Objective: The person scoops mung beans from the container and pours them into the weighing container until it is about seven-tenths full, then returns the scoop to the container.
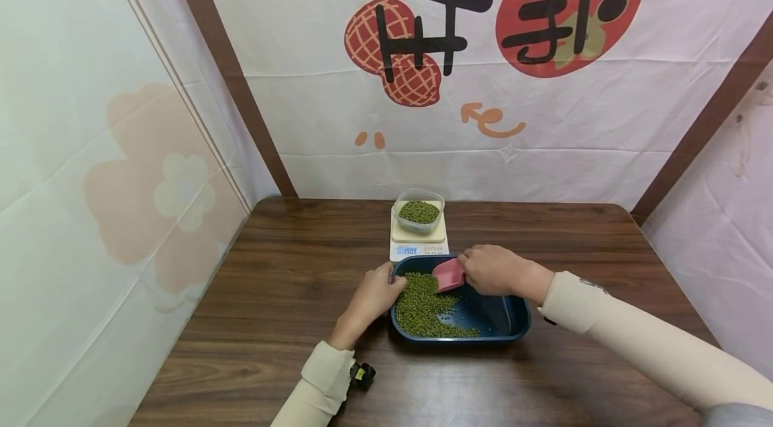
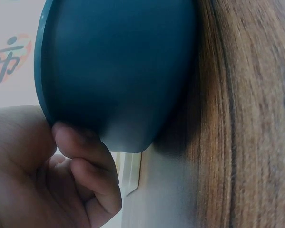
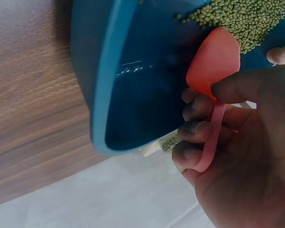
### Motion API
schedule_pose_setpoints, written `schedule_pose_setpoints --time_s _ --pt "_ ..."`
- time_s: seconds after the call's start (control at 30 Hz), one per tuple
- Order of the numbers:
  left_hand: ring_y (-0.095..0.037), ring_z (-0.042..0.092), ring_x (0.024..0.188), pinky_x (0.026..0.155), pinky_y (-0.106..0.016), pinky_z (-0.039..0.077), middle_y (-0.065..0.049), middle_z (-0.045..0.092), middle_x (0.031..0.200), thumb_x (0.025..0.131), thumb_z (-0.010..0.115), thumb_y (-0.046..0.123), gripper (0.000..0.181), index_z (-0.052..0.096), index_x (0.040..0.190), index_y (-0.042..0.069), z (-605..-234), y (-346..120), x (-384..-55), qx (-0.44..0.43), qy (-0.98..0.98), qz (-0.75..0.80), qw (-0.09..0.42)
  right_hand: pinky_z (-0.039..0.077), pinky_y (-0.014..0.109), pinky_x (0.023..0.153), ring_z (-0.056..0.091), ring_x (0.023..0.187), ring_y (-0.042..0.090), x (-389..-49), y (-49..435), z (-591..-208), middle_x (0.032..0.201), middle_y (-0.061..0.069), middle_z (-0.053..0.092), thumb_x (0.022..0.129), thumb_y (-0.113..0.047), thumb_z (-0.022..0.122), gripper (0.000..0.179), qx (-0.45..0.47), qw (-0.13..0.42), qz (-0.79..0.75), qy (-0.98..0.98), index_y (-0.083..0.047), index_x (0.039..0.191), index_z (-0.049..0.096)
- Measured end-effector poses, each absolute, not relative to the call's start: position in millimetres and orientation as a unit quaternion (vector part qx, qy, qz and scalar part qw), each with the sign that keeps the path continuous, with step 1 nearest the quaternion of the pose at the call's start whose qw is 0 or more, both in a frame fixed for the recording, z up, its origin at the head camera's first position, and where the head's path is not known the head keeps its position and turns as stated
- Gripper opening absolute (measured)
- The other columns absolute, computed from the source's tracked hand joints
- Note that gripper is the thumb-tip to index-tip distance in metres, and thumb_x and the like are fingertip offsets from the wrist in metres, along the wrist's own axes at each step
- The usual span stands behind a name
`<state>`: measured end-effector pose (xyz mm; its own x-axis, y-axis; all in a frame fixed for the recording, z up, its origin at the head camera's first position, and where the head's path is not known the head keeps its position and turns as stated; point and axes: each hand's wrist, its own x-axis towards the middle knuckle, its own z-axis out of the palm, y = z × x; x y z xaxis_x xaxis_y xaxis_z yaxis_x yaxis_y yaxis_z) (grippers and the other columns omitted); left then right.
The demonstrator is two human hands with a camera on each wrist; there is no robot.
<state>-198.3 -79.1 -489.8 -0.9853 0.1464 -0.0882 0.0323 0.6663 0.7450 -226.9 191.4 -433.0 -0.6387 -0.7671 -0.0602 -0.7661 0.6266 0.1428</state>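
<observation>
My left hand [image 1: 376, 294] grips the left rim of a dark blue tray [image 1: 516, 319], thumb over the edge; in the left wrist view curled fingers [image 2: 87, 152] lie against its outer wall. Green mung beans [image 1: 419, 309] are heaped in the tray's left part. My right hand [image 1: 496, 270] holds a pink scoop [image 1: 449, 275] by its handle, fingers wrapped round it and thumb near the bowl, as the right wrist view shows. The scoop's front edge meets the beans.
Behind the tray stands a white kitchen scale [image 1: 400, 256] with a lit display. On it sits a clear plastic container [image 1: 417, 228] with more mung beans. The brown wooden table [image 1: 290, 279] backs onto a printed cloth [image 1: 326, 172].
</observation>
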Motion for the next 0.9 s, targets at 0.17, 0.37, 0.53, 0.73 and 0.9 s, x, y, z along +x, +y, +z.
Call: schedule_pose_setpoints --time_s 0.17,0.37,0.53,0.73,0.9 --pt "-0.015 0.052 0.044 0.045 -0.029 0.043 -0.001 0.052 0.063 0.103 0.057 0.019 0.021 0.051 0.085 0.011 -488.0 -79.6 -198.2 0.046 0.909 0.408 0.072 0.06 0.042 0.077 0.071 0.085 0.026 -228.9 183.7 -433.8 0.092 0.011 0.07 0.103 -0.014 0.064 0.018 0.427 -0.016 -0.073 -0.901 0.0 0.111 0.07" --pt "-0.015 0.052 0.044 0.045 -0.029 0.044 0.0 0.052 0.063 0.103 0.056 0.02 0.018 0.054 0.087 0.011 -488.2 -79.6 -197.9 0.049 0.907 0.411 0.077 0.06 0.045 0.081 0.072 0.089 0.029 -230.4 178.0 -433.7 0.096 0.013 0.071 0.102 -0.013 0.062 0.021 0.426 -0.025 -0.066 -0.902 0.002 0.114 0.07" --pt "-0.014 0.052 0.044 0.045 -0.028 0.043 0.0 0.053 0.063 0.102 0.056 0.02 0.017 0.055 0.088 0.01 -488.2 -79.8 -197.9 0.051 0.907 0.41 0.074 0.06 0.045 0.082 0.072 0.091 0.028 -230.4 175.0 -432.3 0.098 0.013 0.072 0.103 -0.014 0.062 0.022 0.441 -0.015 -0.07 -0.895 0.002 0.116 0.07" --pt "-0.014 0.052 0.044 0.045 -0.028 0.043 0.0 0.053 0.063 0.102 0.056 0.02 0.017 0.056 0.088 0.01 -487.4 -79.7 -198.2 0.05 0.906 0.414 0.076 0.06 0.043 0.082 0.072 0.09 0.027 -231.4 171.3 -432.0 0.098 0.012 0.072 0.103 -0.014 0.063 0.024 0.442 -0.015 -0.077 -0.894 0.002 0.119 0.07" --pt "-0.014 0.053 0.044 0.045 -0.028 0.044 0.0 0.053 0.064 0.101 0.056 0.02 0.018 0.054 0.086 0.011 -487.1 -79.7 -199.2 0.051 0.907 0.412 0.074 0.06 0.042 0.078 0.071 0.086 0.026 -232.8 167.3 -433.3 0.094 0.01 0.071 0.103 -0.014 0.063 0.022 0.443 -0.008 -0.076 -0.893 0.001 0.117 0.07"
